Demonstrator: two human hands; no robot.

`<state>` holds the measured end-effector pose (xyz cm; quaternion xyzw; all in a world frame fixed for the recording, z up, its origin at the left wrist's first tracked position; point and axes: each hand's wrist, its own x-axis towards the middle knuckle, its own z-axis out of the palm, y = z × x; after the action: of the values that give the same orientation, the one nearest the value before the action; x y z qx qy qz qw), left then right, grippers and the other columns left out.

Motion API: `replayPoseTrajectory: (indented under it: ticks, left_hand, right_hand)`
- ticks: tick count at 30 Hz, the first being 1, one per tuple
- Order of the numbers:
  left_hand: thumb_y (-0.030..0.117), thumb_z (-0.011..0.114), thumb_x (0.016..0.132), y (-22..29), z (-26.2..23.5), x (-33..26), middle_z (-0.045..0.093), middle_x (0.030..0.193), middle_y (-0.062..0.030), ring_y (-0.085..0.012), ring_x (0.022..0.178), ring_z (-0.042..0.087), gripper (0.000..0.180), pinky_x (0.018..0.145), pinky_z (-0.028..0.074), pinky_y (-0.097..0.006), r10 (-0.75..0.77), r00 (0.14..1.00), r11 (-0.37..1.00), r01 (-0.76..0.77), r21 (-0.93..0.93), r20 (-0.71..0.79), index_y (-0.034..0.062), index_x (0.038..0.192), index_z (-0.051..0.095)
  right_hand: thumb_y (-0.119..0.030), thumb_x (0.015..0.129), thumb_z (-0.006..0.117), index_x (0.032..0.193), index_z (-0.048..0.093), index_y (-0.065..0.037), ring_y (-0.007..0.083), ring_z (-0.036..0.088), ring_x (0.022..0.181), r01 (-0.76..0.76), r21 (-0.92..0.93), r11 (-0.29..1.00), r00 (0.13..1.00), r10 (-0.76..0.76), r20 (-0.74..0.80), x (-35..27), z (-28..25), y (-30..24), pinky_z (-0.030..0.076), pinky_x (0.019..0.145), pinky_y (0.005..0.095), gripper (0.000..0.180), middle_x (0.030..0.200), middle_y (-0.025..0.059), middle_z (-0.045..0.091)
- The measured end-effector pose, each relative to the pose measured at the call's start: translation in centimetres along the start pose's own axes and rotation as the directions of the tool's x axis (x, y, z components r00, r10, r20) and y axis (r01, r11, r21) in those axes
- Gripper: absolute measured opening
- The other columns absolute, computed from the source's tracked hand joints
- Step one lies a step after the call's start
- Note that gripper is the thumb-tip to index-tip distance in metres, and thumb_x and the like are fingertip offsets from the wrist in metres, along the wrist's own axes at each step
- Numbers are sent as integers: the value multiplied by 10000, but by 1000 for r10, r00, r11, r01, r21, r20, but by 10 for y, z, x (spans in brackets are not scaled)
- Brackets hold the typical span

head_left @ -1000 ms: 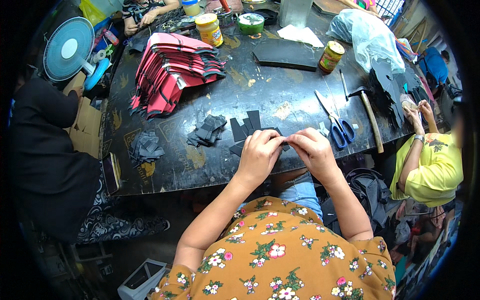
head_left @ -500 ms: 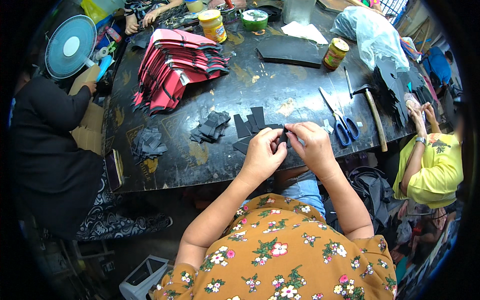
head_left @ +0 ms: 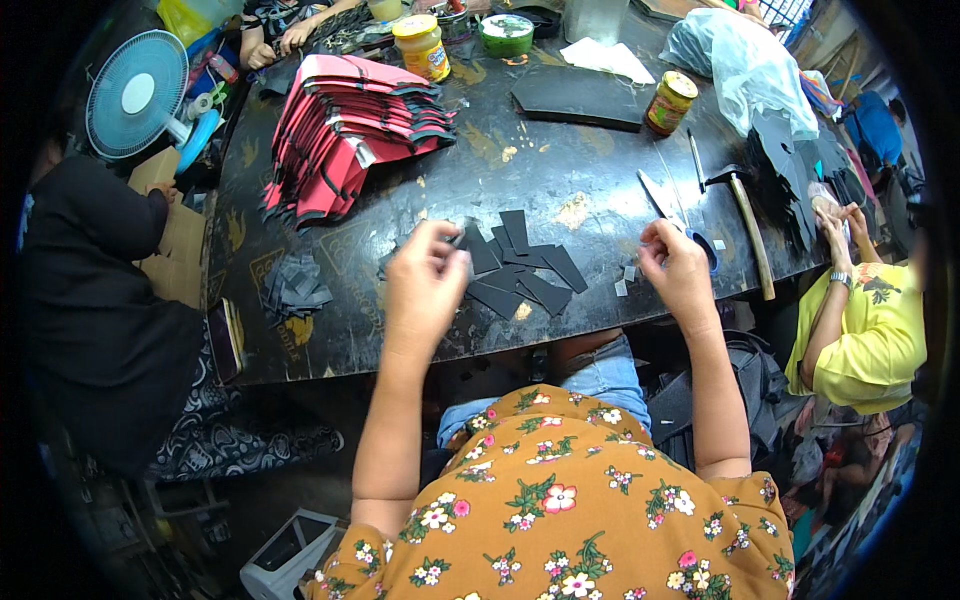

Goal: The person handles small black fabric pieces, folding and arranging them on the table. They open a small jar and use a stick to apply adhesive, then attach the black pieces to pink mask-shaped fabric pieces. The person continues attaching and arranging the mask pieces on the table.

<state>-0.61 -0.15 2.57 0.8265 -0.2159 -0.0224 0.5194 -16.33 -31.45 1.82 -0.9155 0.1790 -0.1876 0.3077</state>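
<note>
My left hand (head_left: 425, 285) hovers over the front of the black worktable (head_left: 330, 330), fingers curled and pinching what looks like a small dark strip at the edge of a spread of black strips (head_left: 525, 265). Further right, my right hand (head_left: 680, 270) is held over the table edge with its fingers pinched together; nothing shows between them. A few small white scraps (head_left: 625, 280) lie just left of it. The strips lie between my two hands.
A stack of red-and-black cut pieces (head_left: 350, 130) stands at the back left, with a small dark pile (head_left: 295, 285) near the front. Scissors (head_left: 670, 205) and a hammer (head_left: 745, 225) lie at the right. Jars (head_left: 420, 45), a fan (head_left: 135, 105) and seated people (head_left: 860, 320) ring the table.
My hands were joined over a small black piece at the table's front. They have separated, the left going left toward the strips and the right going right.
</note>
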Motion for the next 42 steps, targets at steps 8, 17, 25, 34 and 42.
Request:
replayPoseTrajectory:
  ticks: [8, 17, 25, 34, 42]
  left_hand:
    - [75, 861, 847, -40, -25, 14, 679, 1016, -94, -230, 880, 663, 255, 813, 555, -381, 150, 977, 887, -66, 457, -150, 51, 1082, 766]
    - [27, 811, 873, -9, -2, 3, 688, 1084, -118, -296, 1002, 677, 232, 927, 554, -410, 330, 932, 926, -289, 243, -152, 45, 1102, 779]
    - [83, 775, 915, 34, 77, -20, 670, 1283, -140, -366, 1185, 642, 377, 1055, 509, -479, 475, 873, 861, -487, 148, 108, 70, 1289, 728]
    - [100, 757, 947, 30, 83, -22, 761, 1060, -207, -367, 980, 740, 253, 860, 581, -426, 304, 927, 953, -293, -82, 219, -21, 1169, 754]
    - [99, 744, 946, 31, 82, -28, 749, 985, -205, -360, 835, 723, 255, 759, 565, -420, 215, 963, 965, -185, -186, 160, -57, 1147, 748]
  right_hand:
    - [-121, 882, 809, 1084, 776, -61, 373, 716, 1021, 252, -33, 967, 956, -243, 162, -13, 22, -27, 577, 893, 466, 213, 1026, 149, 726]
    - [-67, 813, 766, 1072, 719, -34, 378, 699, 929, 418, -232, 878, 903, -373, 212, -12, 53, -36, 579, 849, 478, 265, 983, 156, 673]
    - [36, 856, 699, 1150, 721, -11, 389, 692, 962, 387, -100, 917, 922, -385, 40, -10, 53, -28, 574, 859, 479, 298, 1006, 170, 665]
    - [48, 899, 768, 1103, 751, 3, 357, 728, 913, 340, 215, 915, 940, -340, -41, -12, 23, -59, 598, 821, 421, 210, 1011, 151, 717]
    - [8, 900, 792, 1101, 753, -8, 353, 771, 950, 400, 137, 906, 917, -394, -70, -15, 43, -63, 616, 825, 429, 206, 1038, 171, 783]
